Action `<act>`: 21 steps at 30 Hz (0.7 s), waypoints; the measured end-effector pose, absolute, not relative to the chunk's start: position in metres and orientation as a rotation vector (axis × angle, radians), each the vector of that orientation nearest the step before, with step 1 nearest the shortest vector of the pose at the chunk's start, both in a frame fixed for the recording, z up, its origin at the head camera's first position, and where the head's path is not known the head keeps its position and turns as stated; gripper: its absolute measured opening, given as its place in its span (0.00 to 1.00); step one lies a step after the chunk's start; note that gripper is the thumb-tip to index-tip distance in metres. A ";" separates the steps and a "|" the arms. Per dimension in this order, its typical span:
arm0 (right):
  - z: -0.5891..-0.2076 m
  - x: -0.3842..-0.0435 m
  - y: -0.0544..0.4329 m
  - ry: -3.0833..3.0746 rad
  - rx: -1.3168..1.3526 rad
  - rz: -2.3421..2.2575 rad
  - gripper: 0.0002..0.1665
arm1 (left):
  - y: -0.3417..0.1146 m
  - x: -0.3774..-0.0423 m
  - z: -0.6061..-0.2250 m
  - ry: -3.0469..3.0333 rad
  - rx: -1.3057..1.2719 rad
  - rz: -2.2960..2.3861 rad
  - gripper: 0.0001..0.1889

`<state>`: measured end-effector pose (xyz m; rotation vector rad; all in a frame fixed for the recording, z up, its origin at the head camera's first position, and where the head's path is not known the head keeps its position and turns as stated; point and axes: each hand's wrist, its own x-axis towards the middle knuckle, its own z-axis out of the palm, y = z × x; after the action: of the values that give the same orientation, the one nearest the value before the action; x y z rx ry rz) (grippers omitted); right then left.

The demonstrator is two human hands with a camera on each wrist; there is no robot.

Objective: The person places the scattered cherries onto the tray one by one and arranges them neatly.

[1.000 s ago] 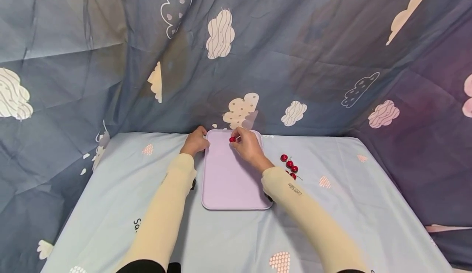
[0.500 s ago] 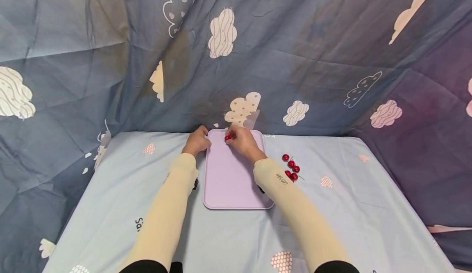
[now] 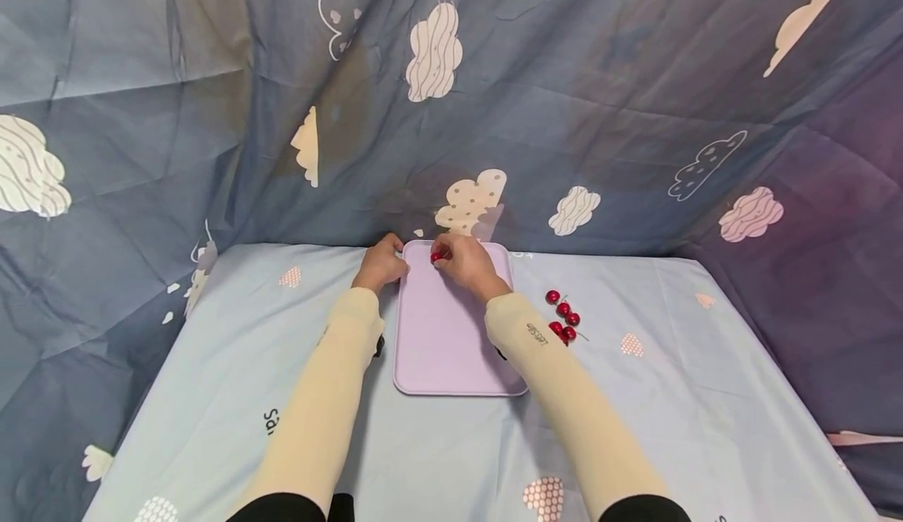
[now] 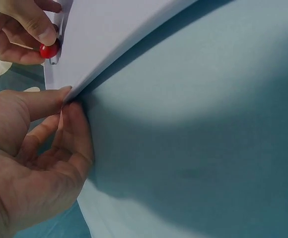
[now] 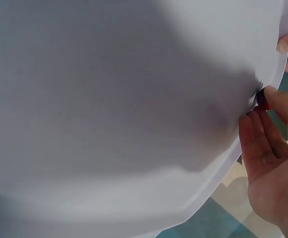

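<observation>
A pale purple tray (image 3: 455,342) lies lengthwise on the cloth-covered table. At its far left corner my left hand (image 3: 382,262) pinches the rim; in the left wrist view the thumb is on top and the curled fingers (image 4: 79,134) are below the edge. Over the far end of the tray, my right hand (image 3: 466,263) pinches a red cherry (image 4: 50,50) between thumb and fingertips. In the right wrist view the cherry is right at the tray's far rim, partly covered by the thumb (image 5: 278,99).
Several red cherries (image 3: 563,309), some with stems, lie in a loose group on the light blue cloth (image 3: 677,396) right of the tray, close to the right sleeve (image 3: 564,389). A dark cloud-patterned curtain (image 3: 515,99) hangs directly behind the table.
My right hand has moved slightly left with the cherry along the tray's far end. The left hand keeps its grip on the corner. The head view has tilted slightly down.
</observation>
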<state>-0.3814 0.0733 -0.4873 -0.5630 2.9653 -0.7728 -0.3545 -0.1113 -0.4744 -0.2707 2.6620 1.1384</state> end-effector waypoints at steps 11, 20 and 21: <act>-0.485 -0.384 0.069 2.964 -0.560 -0.640 0.09 | -0.111 -0.352 -0.472 2.688 -0.277 1.118 0.21; -0.489 -0.382 0.069 2.968 -0.543 -0.688 0.11 | -0.110 -0.357 -0.479 2.670 -0.307 1.127 0.22; -0.489 -0.381 0.069 2.971 -0.551 -0.691 0.11 | -0.110 -0.358 -0.479 2.664 -0.312 1.130 0.22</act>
<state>-0.3814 0.0694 -0.4891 -0.5509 2.9705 -0.6910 -0.3575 -0.1098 -0.4791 -0.3119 2.6640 1.1302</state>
